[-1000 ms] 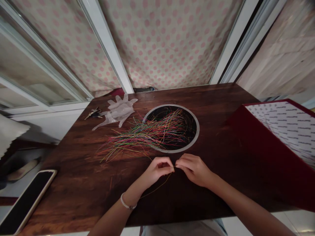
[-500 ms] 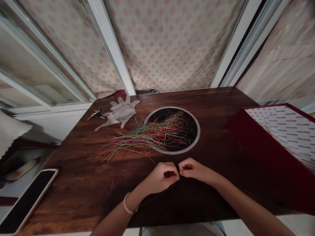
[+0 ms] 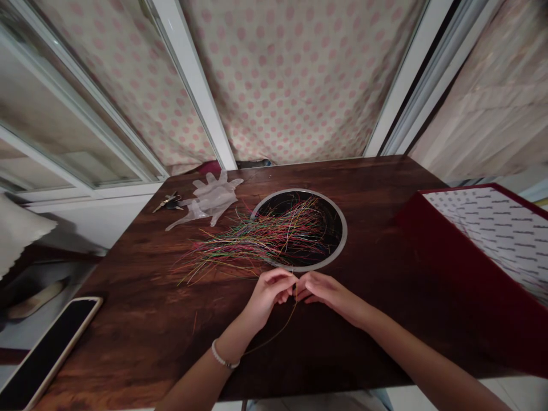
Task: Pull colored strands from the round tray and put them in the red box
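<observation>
My left hand [image 3: 269, 297], with a white beaded bracelet on the wrist, is closed in a pinch on a thin yellow wire [image 3: 280, 332]. My right hand [image 3: 327, 290] meets it fingertip to fingertip and is also closed on the wire; its exact grip is partly hidden. The wire's free length curves down from between the hands toward my left wrist. Just beyond the fingers, a loose bundle of thin coloured wires [image 3: 248, 242] lies across a round black disc [image 3: 334, 228] with a pale rim, spilling leftward onto the dark wooden table [image 3: 372, 211].
A crumpled clear plastic glove [image 3: 214, 197] and keys [image 3: 170, 201] lie at the far left of the table. At the near left is a phone [image 3: 51, 348] in a pale case. An open dark red box [image 3: 449, 257] with a printed white lining stands on the right.
Both hands have moved slightly away from me and left, bringing their fingertips together. More of the yellow wire now shows hanging below them. The wire bundle stays in place.
</observation>
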Tool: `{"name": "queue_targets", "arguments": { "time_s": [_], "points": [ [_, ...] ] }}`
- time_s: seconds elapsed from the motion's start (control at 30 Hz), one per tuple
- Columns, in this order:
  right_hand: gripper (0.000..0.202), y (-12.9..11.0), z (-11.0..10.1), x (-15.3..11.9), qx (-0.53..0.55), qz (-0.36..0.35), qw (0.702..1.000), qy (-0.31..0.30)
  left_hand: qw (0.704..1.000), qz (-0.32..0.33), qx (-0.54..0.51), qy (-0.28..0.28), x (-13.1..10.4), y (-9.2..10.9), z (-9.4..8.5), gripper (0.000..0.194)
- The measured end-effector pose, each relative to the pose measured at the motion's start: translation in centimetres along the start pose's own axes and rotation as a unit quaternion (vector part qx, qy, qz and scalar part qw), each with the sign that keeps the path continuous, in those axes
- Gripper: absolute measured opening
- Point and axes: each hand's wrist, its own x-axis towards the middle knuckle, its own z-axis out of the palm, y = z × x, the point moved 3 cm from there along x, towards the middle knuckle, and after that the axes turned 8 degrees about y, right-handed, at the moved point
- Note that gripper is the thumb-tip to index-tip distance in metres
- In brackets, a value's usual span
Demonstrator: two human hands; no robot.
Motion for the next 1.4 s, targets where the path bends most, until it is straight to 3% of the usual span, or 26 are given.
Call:
{"name": "queue_targets", "arguments": {
  "time_s": [0.2,0.43,0.87,1.13,1.4],
  "points": [
    [0.038,2.0,2.1,0.0,0.112,0.044,0.990,-0.067,0.999,-0.018,-0.049,-0.005,0.1,-0.4,0.3,0.018],
    [0.034,2.2,1.8,0.3,0.127,0.031,0.990,-0.046,0.997,-0.009,-0.078,0.015,0.4,-0.5,0.1,0.019],
    [0.036,1.5,0.2,0.5,0.024,0.011,0.999,0.032,0.990,0.016,-0.106,0.096,0.8,-0.3,-0.6,0.021],
    [0.035,1.3,-0.1,0.4,-0.084,-0.022,0.996,-0.020,0.990,0.032,-0.086,0.105,0.8,-0.3,-0.5,0.016],
    [0.039,1.6,-0.1,0.3,-0.117,-0.008,0.990,-0.081,0.987,-0.008,-0.141,0.071,0.8,-0.8,-0.2,0.018]
  ]
}}
